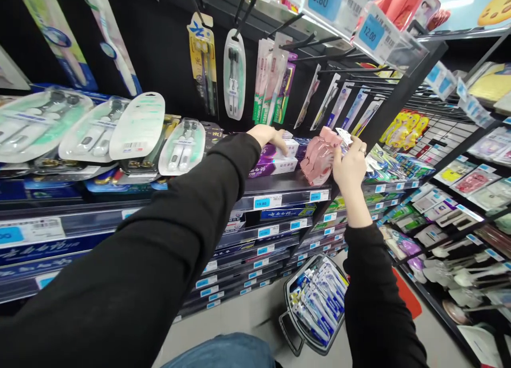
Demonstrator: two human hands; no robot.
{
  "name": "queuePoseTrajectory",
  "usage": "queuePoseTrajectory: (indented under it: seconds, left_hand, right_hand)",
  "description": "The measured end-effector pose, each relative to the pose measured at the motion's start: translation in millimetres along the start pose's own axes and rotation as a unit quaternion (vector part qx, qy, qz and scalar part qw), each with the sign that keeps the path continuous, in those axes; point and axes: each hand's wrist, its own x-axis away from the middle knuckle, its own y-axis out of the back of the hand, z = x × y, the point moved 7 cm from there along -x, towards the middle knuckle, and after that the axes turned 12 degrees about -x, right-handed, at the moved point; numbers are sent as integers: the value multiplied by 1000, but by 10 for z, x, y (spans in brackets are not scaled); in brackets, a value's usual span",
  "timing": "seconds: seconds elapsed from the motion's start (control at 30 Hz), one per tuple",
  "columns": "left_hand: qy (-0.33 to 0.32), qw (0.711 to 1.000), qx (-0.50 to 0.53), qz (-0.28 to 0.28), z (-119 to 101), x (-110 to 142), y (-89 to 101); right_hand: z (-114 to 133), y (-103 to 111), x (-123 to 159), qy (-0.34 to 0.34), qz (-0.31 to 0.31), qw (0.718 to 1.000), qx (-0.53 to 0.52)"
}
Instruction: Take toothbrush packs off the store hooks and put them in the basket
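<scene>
My left hand point(269, 137) reaches over the purple and white toothpaste boxes point(275, 165) on the shelf. Its fingers are apart and rest on or just above the boxes; my sleeve and the hand's back hide part of this. My right hand point(351, 163), with a ring on one finger, closes on the right edge of some pink plastic packs point(317, 157) standing at the shelf's front. A white printed card point(344, 136) shows at its fingertips. What the pink packs contain is not clear.
Toothbrush blister packs point(183, 147) lie to the left, and others point(235, 75) hang on hooks above. Price-tagged shelves point(261, 232) run below. A basket point(286, 293) full of toothbrush packs stands on the floor. Another stocked rack point(451, 235) is on the right.
</scene>
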Motion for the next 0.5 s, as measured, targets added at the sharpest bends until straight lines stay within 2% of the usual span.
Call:
queuePoseTrajectory:
  seconds: [0.13, 0.33, 0.43, 0.5]
  left_hand:
    - [-15, 998, -42, 38, 50, -40, -83]
    - [-10, 996, -49, 67, 93, 134, -49]
    - [4, 996, -44, 74, 75, 208, 20]
    - [15, 995, -47, 86, 76, 217, 43]
  right_hand:
    - [-36, 230, 342, -9, -17, 998, -59]
    - [-160, 416, 1105, -117, -48, 976, -179]
    - [-138, 387, 1624, -180, -40, 954, -238]
    - [-107, 270, 1983, -215, -1, 938, -273]
